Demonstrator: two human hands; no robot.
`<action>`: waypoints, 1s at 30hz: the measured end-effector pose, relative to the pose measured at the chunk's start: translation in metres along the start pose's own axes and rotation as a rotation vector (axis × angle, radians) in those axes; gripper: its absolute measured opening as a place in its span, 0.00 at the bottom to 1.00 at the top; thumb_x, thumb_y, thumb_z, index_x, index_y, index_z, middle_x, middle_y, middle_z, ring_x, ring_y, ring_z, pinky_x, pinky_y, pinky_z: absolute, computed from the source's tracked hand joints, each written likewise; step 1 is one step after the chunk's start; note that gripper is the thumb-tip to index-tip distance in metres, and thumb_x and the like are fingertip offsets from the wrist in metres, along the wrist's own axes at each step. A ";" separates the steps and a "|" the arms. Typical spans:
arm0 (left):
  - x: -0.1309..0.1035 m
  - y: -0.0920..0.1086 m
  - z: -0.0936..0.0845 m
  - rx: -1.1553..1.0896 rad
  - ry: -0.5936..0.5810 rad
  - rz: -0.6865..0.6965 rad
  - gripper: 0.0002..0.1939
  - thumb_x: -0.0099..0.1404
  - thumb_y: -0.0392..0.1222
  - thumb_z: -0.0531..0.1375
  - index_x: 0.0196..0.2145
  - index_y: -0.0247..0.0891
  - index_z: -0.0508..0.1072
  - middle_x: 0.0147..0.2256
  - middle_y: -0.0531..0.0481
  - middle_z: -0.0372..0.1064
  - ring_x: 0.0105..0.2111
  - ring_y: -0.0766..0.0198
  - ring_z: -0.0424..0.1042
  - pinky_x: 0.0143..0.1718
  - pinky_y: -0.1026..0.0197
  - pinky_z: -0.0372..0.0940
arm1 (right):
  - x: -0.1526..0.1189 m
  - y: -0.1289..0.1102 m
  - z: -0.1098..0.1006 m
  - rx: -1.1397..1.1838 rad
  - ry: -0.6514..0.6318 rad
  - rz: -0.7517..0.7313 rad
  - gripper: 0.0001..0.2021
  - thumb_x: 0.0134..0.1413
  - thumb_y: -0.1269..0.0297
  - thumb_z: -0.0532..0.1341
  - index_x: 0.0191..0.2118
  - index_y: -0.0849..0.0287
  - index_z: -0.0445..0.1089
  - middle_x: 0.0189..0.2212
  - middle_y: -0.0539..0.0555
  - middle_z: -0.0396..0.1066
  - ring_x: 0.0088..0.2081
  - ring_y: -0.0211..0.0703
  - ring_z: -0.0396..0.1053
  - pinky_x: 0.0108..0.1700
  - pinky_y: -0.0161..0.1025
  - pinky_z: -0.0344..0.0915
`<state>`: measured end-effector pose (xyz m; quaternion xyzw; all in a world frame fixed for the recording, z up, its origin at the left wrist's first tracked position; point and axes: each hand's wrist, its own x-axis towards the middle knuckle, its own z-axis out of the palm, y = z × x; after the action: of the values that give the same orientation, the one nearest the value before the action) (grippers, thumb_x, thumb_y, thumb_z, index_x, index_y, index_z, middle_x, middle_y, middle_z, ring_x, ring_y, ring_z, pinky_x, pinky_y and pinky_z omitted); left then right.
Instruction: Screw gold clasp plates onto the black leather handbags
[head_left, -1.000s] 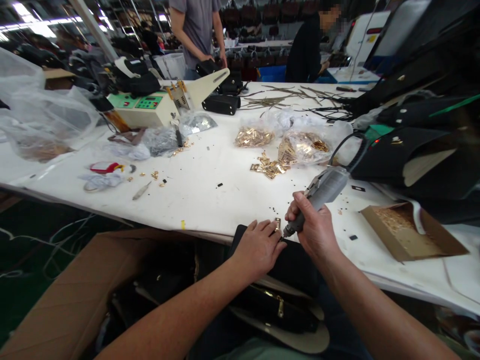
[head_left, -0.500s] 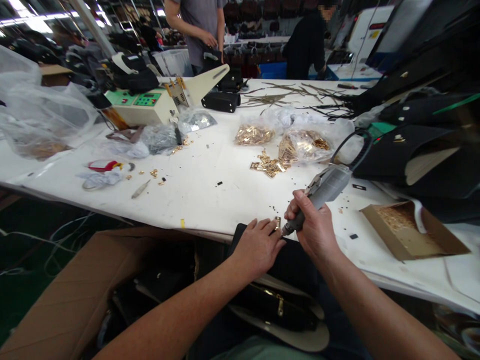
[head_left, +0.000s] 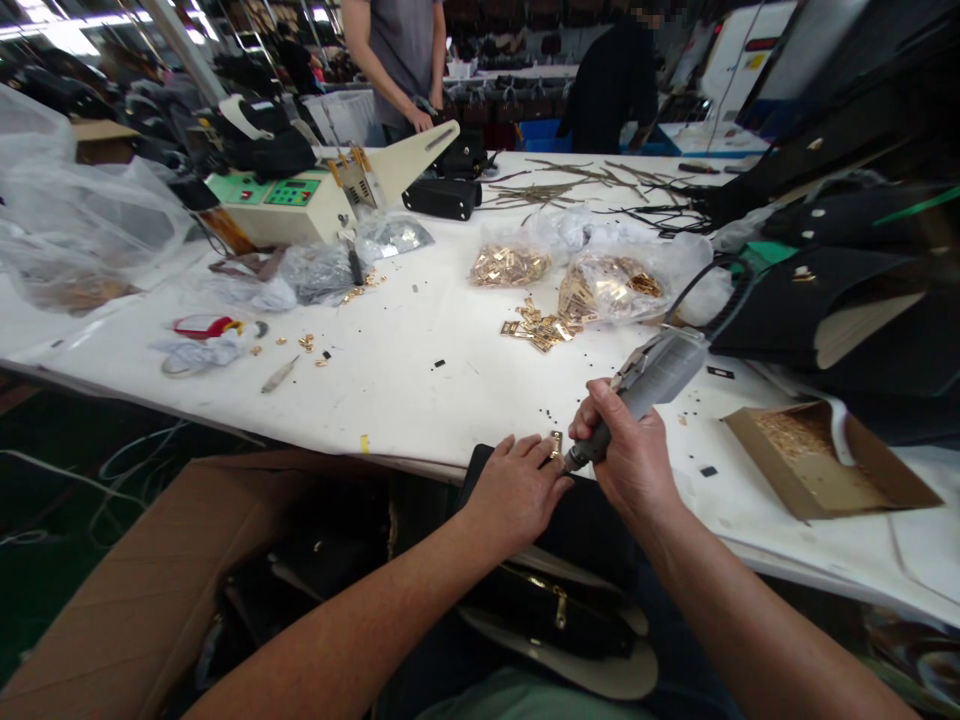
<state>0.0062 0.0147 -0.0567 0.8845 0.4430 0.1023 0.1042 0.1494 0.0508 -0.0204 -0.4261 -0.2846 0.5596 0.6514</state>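
Note:
My right hand (head_left: 634, 450) is wrapped round a grey electric screwdriver (head_left: 664, 370), which slants down to the left with its tip at the black bag (head_left: 480, 465). Flat on the bag's flap lies my left hand (head_left: 517, 490), fingers stretched out, with its fingertips beside a small gold metal fitting (head_left: 556, 442). The screwdriver tip is close to the left index finger and thumb; its exact contact point is hidden. Below the hands the bag's gold zipper pull (head_left: 560, 606) shows at its opening.
Gold fittings (head_left: 541, 328) lie before plastic bags of fittings (head_left: 611, 290). An open cardboard tray (head_left: 832, 495) of small gold parts is at right. A green-panelled machine (head_left: 277, 215) stands back left. A large carton (head_left: 150, 560) is lower left. A person (head_left: 397, 60) stands across the table.
Both hands and the screwdriver stay nearly where they were. Across the table, the standing person's hands have moved lower; the view has shifted slightly.

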 end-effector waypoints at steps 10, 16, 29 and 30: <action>-0.001 -0.001 0.003 0.007 0.002 -0.005 0.17 0.77 0.48 0.52 0.56 0.43 0.72 0.60 0.44 0.68 0.59 0.53 0.66 0.59 0.47 0.61 | 0.000 0.001 -0.001 -0.017 -0.004 -0.012 0.17 0.51 0.54 0.73 0.34 0.58 0.69 0.19 0.44 0.63 0.21 0.36 0.62 0.24 0.34 0.64; 0.000 -0.001 0.002 0.001 -0.004 0.008 0.19 0.77 0.51 0.51 0.57 0.41 0.71 0.60 0.43 0.68 0.59 0.52 0.66 0.60 0.46 0.61 | 0.002 0.001 -0.002 -0.031 0.007 -0.024 0.17 0.50 0.53 0.73 0.35 0.58 0.69 0.19 0.44 0.64 0.20 0.36 0.62 0.23 0.35 0.64; -0.001 -0.002 0.005 0.014 -0.030 -0.009 0.22 0.73 0.54 0.56 0.57 0.38 0.70 0.64 0.40 0.64 0.62 0.48 0.63 0.62 0.42 0.59 | 0.041 0.012 -0.001 -0.193 0.069 -0.182 0.17 0.50 0.51 0.72 0.36 0.59 0.72 0.18 0.46 0.67 0.17 0.36 0.63 0.18 0.33 0.62; -0.001 -0.001 0.005 0.016 -0.031 -0.010 0.22 0.73 0.54 0.56 0.57 0.38 0.70 0.64 0.40 0.64 0.62 0.48 0.63 0.62 0.42 0.59 | 0.043 0.016 0.000 -0.207 0.071 -0.183 0.17 0.50 0.50 0.72 0.36 0.59 0.72 0.18 0.46 0.67 0.17 0.36 0.63 0.18 0.33 0.62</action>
<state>0.0057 0.0140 -0.0618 0.8846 0.4466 0.0844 0.1045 0.1506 0.0931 -0.0386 -0.4829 -0.3552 0.4501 0.6618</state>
